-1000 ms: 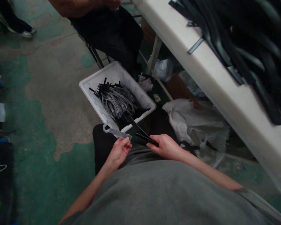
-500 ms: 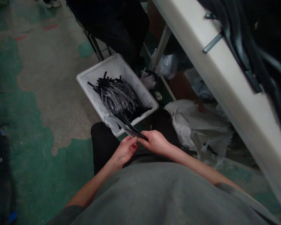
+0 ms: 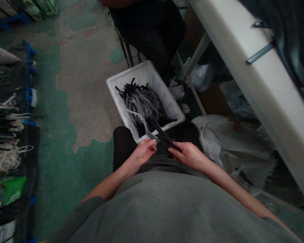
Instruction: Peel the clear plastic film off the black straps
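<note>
My left hand point(image 3: 144, 152) pinches the end of a thin pale grey strip point(image 3: 146, 128), which curves up over the near rim of a white plastic tub point(image 3: 172, 108). In my right hand point(image 3: 188, 154), closed, is a flat black strip point(image 3: 160, 131) that slants up and left toward the tub. The two strips are apart at my hands. Inside the tub lies a heap of black and grey strips point(image 3: 139, 101). The tub sits just beyond my knees; what supports it is hidden.
A white table point(image 3: 233, 57) runs along the right, with long black strips point(image 3: 291, 50) on it. Beneath are plastic bags point(image 3: 202, 77) and a translucent sack point(image 3: 218, 141). A person in dark clothing point(image 3: 152, 30) sits beyond the tub. Bundled cords point(image 3: 5, 158) lie at left.
My hands have moved apart, separating the grey strip from the black one. The view has shifted left, bringing more of the bundles at the left into sight.
</note>
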Demonstrator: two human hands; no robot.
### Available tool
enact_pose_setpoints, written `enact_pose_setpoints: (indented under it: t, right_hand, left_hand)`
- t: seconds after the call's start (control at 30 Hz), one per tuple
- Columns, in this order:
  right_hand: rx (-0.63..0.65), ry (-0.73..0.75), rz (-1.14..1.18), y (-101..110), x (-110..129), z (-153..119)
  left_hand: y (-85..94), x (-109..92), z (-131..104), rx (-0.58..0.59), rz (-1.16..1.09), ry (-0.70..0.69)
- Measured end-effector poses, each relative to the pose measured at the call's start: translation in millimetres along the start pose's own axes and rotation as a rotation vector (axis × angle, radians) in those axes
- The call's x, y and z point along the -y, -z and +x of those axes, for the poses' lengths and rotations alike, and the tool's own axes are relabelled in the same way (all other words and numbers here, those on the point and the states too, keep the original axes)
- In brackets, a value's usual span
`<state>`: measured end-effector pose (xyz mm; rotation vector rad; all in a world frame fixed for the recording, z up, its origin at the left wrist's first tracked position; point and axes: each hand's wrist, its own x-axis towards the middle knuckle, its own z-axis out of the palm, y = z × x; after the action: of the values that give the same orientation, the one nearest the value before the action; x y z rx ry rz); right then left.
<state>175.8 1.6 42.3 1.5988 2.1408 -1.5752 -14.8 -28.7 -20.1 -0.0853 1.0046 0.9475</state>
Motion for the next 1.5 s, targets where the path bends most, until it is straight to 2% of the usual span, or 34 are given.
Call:
enact_pose_setpoints:
  t: [0.1, 0.23, 0.43, 0.57, 0.73, 0.9, 1.07, 1.2, 1.37, 1.43, 1.5]
  right_hand:
    - [-0.046, -0.046, -0.042, -1.6, 0.0, -9.4]
    - [-0.136, -0.041, -0.046, -9.1, 4.2, -8.5]
    - [-0.063, -0.001, -0.046, -7.5, -1.8, -29.5]
    - [-0.141, 0.001, -0.066, -10.9, 2.5, -34.7]
    - [-0.128, 0.034, 0.118, -11.3, 7.8, -38.7]
    - [-0.196, 0.013, 0.073, -10.7, 4.5, -48.4]
    - [-0.181, 0.003, -0.119, -9.7, -0.7, -62.9]
    - [-0.226, 0.022, -0.163, -15.7, 2.3, -50.9]
    - [-0.164, 0.049, 0.004, -19.2, 4.4, -43.5]
    - [-0.148, 0.040, -0.035, -18.0, 3.4, -48.2]
    - [-0.176, 0.016, -0.096, -17.7, 3.5, -48.3]
  left_hand:
    - [1.6, 1.8, -2.9, -0.014, -0.027, 0.019]
    - [-5.9, 9.3, -7.6, 0.061, 0.009, 0.031]
    - [-3.3, 5.0, -16.8, 0.013, -0.003, -0.057]
    - [-5.3, 6.2, -21.0, 0.066, -0.029, -0.025]
    - [-14.6, 1.0, -27.3, 0.036, -0.056, -0.142]
    - [-18.6, 17.4, -30.9, 0.079, 0.008, -0.002]
    - [-14.5, 31.7, -33.3, 0.051, -0.032, 0.012]
    - [-13.8, 35.7, -33.4, 0.124, 0.060, 0.079]
    - [-15.7, 30.6, -34.3, 0.096, 0.038, -0.053]
    - [-16.4, 30.1, -35.1, 0.081, 0.035, -0.082]
    - [-17.9, 32.3, -35.0, 0.107, 0.058, -0.052]
